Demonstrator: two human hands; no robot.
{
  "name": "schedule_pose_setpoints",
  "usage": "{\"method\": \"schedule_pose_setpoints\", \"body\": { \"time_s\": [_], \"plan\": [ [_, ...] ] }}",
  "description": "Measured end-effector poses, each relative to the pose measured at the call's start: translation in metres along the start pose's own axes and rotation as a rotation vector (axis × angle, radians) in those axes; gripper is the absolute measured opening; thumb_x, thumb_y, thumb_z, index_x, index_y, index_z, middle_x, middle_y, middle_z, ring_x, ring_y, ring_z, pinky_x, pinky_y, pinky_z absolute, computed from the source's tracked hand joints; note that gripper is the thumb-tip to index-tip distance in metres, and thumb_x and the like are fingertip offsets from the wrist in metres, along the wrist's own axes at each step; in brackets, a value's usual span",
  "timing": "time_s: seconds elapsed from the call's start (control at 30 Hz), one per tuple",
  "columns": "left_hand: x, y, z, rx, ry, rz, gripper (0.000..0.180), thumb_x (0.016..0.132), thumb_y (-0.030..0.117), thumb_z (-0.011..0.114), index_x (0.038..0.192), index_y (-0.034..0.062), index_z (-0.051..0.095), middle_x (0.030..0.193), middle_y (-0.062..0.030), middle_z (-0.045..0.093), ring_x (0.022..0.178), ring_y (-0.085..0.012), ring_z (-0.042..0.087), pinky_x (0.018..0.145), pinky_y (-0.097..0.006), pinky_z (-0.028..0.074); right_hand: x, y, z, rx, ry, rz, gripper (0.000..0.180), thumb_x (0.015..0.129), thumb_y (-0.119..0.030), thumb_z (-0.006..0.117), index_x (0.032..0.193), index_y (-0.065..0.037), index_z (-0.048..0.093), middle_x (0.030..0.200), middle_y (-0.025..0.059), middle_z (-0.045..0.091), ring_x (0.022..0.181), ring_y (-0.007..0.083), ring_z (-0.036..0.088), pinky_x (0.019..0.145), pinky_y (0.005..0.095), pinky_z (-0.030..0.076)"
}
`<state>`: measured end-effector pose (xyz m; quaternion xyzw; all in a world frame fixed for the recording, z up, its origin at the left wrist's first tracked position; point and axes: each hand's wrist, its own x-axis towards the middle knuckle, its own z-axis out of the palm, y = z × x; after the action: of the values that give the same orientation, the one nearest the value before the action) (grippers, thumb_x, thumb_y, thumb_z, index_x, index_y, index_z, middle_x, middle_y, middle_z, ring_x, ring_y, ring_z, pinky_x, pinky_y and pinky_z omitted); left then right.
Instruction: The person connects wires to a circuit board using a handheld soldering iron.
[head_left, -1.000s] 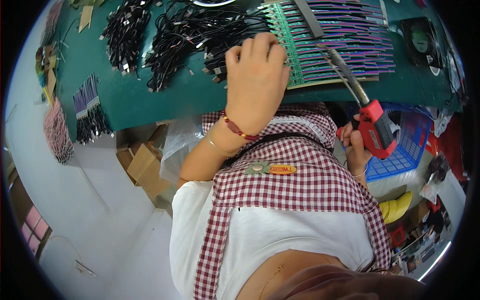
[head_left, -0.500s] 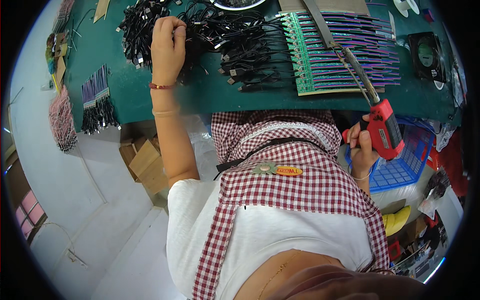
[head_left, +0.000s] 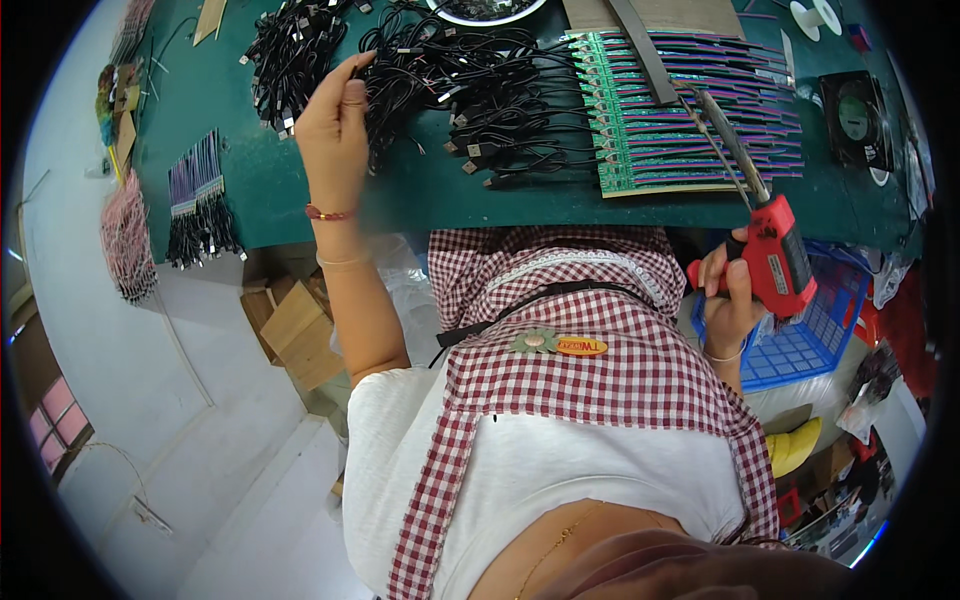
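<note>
My left hand (head_left: pixel 334 135) is at the left part of a tangled pile of black USB cables (head_left: pixel 405 85). Its fingers are closed at the pile's edge on a black USB cable, though the fingertips are partly hidden. My right hand (head_left: pixel 730 295) grips a red soldering gun (head_left: pixel 775 255) below the table edge. The gun's long metal tip and feed tube point up and left over a row of small green circuit boards (head_left: pixel 613 120). Black USB cables run left from these boards, and purple-and-pink wires (head_left: pixel 720 110) run right. A flat grey bar (head_left: pixel 645 55) lies across the wires.
A white-rimmed bowl (head_left: pixel 490 18) stands at the far edge. Another bundle of wired cables (head_left: pixel 200 200) hangs over the table's left edge. At the right lie a black fan-like unit (head_left: pixel 855 120) and a white spool (head_left: pixel 815 18). A blue basket (head_left: pixel 800 350) sits below the table.
My left hand has drawn back toward me, its index finger now straighter. A gap shows between the cable piles beside it. My right hand and the soldering gun have barely shifted.
</note>
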<state>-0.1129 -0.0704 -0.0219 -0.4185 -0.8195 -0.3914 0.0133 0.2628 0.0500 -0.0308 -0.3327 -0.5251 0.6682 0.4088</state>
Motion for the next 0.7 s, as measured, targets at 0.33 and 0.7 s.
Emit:
{"method": "schedule_pose_setpoints", "body": {
  "time_s": [0.33,0.7],
  "plan": [
    [-0.039,0.116,0.053,-0.464,-0.498,-0.050,0.004,0.083,0.002,0.054,0.083,-0.0015,0.054,0.065,-0.0034,0.057,0.057,-0.0064,0.053,0.052,-0.020,0.041,0.044,-0.019,0.067,-0.066,0.002,0.129,0.037,0.079,0.003,0.059,0.113,0.002,0.046,0.082,0.0116,0.058,0.067,0.0141,0.055,0.060,0.0264,0.045],
    [-0.022,0.055,0.077,-0.514,-0.009,0.093,0.009,0.090,0.006,0.049,0.091,0.0002,0.055,0.078,-0.0064,0.057,0.073,-0.0134,0.055,0.064,-0.024,0.043,0.041,-0.013,0.063,-0.044,-0.015,0.159,0.037,0.078,0.003,0.061,0.112,0.001,0.048,0.088,0.0128,0.062,0.075,0.0179,0.061,0.067,0.0286,0.050]
  ]
}}
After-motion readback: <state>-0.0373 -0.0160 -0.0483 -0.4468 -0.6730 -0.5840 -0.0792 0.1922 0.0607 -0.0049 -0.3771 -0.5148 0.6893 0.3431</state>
